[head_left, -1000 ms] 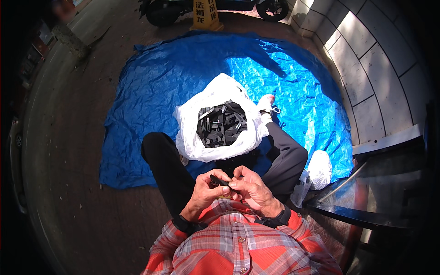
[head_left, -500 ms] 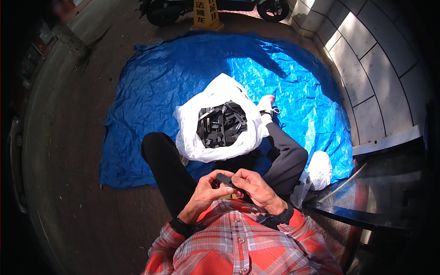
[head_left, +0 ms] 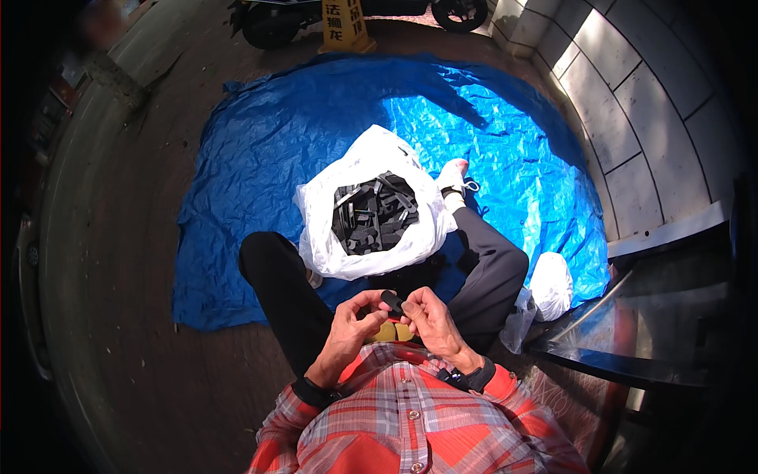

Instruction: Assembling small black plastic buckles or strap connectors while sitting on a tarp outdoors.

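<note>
In front of my waist, both hands grip one small black piece point(head_left: 392, 301), flat with a rounded end; its exact kind is not clear. My left hand point(head_left: 352, 328) pinches it from the left, thumb and fingers bent together. From the right, the thumb and fingers of my right hand point(head_left: 436, 324) close on its other end. Beyond them, between my legs, stands a white plastic bag point(head_left: 316, 233) with its mouth rolled open. Many black strip-like parts point(head_left: 375, 215) fill it. Below my hands shows a yellowish, rounded object point(head_left: 387, 332), partly hidden.
A wrinkled blue tarp point(head_left: 260, 150) lies under the bag and my feet. On the right are a tied white bag point(head_left: 551, 286), a clear bag point(head_left: 517, 322), a dark glossy surface point(head_left: 616, 363) and a tiled wall point(head_left: 632, 118). A yellow sign point(head_left: 344, 28) and a two-wheeler point(head_left: 272, 25) stand at the far edge.
My hands have drawn slightly apart and turned the black piece between them. More of the yellowish object below shows now. The whole view has shifted a little.
</note>
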The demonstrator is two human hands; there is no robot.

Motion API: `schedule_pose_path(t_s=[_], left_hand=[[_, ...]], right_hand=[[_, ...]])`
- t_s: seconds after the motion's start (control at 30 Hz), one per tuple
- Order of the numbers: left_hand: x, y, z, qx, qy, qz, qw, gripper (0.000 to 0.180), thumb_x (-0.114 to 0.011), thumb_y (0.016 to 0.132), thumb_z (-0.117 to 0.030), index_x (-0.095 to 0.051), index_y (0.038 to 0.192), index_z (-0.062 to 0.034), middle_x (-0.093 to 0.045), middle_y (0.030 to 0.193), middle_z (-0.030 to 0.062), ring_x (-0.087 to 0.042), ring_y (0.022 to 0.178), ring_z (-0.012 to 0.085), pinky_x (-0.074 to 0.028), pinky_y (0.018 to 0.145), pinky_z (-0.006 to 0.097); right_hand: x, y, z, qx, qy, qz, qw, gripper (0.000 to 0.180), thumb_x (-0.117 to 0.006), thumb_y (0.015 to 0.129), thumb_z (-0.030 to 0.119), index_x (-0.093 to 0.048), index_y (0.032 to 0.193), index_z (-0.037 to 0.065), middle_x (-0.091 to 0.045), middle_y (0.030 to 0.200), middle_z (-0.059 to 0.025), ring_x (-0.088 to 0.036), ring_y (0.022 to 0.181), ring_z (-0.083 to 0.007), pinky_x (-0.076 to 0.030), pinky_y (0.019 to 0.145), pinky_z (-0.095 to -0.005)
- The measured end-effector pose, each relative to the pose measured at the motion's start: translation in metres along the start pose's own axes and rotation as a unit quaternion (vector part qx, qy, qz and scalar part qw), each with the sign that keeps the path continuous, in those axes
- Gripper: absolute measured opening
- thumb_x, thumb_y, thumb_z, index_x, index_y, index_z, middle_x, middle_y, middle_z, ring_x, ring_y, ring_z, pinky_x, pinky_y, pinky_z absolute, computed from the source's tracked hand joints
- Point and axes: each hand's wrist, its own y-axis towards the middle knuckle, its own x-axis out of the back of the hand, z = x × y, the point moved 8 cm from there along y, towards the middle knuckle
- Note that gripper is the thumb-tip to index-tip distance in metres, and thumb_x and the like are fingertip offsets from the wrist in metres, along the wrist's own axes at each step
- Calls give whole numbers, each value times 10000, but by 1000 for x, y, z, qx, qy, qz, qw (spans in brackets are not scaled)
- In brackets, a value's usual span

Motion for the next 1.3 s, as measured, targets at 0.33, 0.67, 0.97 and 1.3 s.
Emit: schedule_pose_path(t_s=[0.33, 0.67, 0.97, 1.3], left_hand=[[-5, 3, 12, 47, -3, 28, 998, 114, -601, 841, -142, -577, 873, -35, -554, 695, -17, -424, 573, 13, -299, 491, 157], [4, 18, 60, 178, -60, 21, 982, 152, -481, 869, -86, -521, 993, -7, -561, 825, 45, -429, 551, 42, -298, 465, 164], [18, 9, 61, 210, -143, 7, 967, 153, -412, 871, 15, -496, 997, 29, -575, 902, 117, -549, 700, 149, -427, 576, 229], [37, 2, 61, 233, -222, -29, 946, 148, -526, 843, -6, -555, 986, 22, -598, 901, 116, -601, 775, 163, -500, 663, 223]], right_hand=[[-4, -1, -5, -111, 130, 72, 983, 204, -538, 889, 211, -523, 881, 8, -538, 693, -8, -477, 581, -44, -417, 527, -198], [46, -4, -90, -174, 252, -53, 951, 159, -488, 900, 152, -498, 924, -5, -576, 762, -90, -555, 603, -118, -465, 516, -230], [153, 80, -201, -177, 105, -248, 946, 181, -468, 788, 49, -436, 946, -34, -548, 879, -190, -594, 693, -254, -518, 593, -361], [129, 95, -72, 59, -91, -263, 959, 132, -431, 824, 44, -519, 918, 16, -577, 746, -70, -555, 598, -108, -491, 506, -228]])
